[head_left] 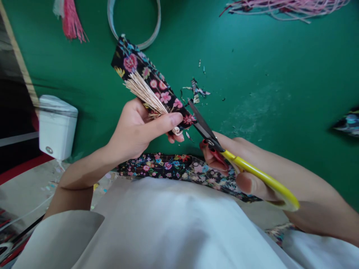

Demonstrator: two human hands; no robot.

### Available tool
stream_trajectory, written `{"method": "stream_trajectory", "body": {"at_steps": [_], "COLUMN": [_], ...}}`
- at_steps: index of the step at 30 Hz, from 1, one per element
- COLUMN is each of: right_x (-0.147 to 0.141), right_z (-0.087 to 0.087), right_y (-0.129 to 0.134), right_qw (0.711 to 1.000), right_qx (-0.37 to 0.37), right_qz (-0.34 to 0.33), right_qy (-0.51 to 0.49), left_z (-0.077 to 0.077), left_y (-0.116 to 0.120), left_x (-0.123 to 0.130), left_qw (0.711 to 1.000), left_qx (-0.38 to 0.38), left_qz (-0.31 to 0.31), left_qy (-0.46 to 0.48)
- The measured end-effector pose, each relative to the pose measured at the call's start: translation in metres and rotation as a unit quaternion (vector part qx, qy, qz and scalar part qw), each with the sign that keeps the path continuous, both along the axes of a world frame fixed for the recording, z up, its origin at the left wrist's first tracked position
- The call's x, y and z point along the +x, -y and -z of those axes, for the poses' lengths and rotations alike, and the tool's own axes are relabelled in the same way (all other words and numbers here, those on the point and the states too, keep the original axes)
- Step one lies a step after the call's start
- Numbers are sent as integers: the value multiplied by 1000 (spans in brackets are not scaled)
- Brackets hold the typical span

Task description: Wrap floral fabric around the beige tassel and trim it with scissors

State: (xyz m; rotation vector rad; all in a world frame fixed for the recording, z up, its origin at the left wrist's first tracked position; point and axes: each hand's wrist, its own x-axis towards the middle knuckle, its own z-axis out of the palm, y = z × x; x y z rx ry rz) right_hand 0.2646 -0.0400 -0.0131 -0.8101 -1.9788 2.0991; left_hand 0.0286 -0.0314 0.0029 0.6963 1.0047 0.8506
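Note:
My left hand (pixel 140 127) is closed on a folded strip of black floral fabric (pixel 157 80). Under the same thumb lies a tan tassel (pixel 147 93), its strands fanned toward the upper left. My right hand (pixel 238 168) grips a pair of scissors (pixel 252 170) with yellow and red handles. Their dark blades are parted at the fabric's lower right end, near my left thumb. Small fabric scraps (pixel 196 90) lie on the green table just beyond the blades. Fingers behind the strip are mostly hidden.
More floral fabric (pixel 157 165) lies along the table's near edge, against my body. A white box-shaped object (pixel 58 127) stands at the left. At the back are a roll of tape or ring (pixel 159 22), a pink tassel (pixel 72 22) and pink cords (pixel 291 8). Another fabric piece (pixel 349 122) sits far right.

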Motion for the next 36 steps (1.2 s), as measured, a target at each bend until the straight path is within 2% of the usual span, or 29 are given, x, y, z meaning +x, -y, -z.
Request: {"method": "stream_trajectory", "body": {"at_steps": [3, 8, 14, 19, 25, 36], "right_x": [0, 0, 0, 0, -2, -5], "right_z": [-1, -2, 0, -2, -1, -1], "right_y": [1, 1, 1, -1, 0, 3], "right_qw": [999, 999, 1000, 1000, 999, 998], "right_qx": [-39, -41, -15, -21, 21, -36], "right_qz": [-5, 12, 15, 3, 39, 53], "right_qy": [14, 10, 7, 14, 2, -10], "left_z": [0, 0, 1, 2, 0, 1], "left_y": [1, 0, 0, 0, -1, 0], "left_x": [0, 0, 0, -1, 0, 0], "left_qw": [1000, 1000, 1000, 999, 999, 999], "left_qx": [1, 9, 14, 31, 45, 29], "left_qz": [-3, -1, -3, 2, -1, 10], "left_qy": [-8, -7, -5, -7, -30, -33]}}
